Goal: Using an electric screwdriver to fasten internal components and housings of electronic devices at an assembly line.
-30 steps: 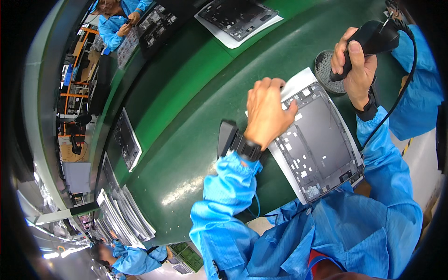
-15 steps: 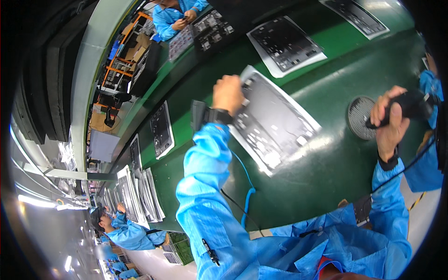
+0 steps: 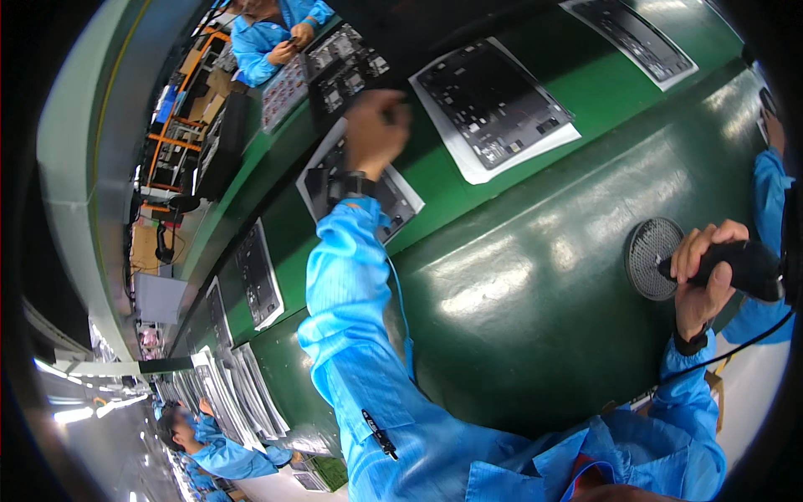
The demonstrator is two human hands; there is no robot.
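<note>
Reaching further out since half a second ago, left hand (image 3: pixel 376 134) now sets fingers on the grey panel (image 3: pixel 361 186) lying on the green surface (image 3: pixel 519 276) — right hand (image 3: pixel 707 280) clenches a black handheld tool (image 3: pixel 740 268) beside a round mesh disc (image 3: pixel 652 258).

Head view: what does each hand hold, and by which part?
Right hand grips a black power tool around its body. Left hand rests on a grey panel, blurred; grasp unclear.

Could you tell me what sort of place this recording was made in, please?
It looks like an electronics assembly line in a factory. Grey metal panels lie in a row along a long green conveyor belt, other workers in blue coats sit along it, and the right hand holds a black powered screwdriver.
</note>
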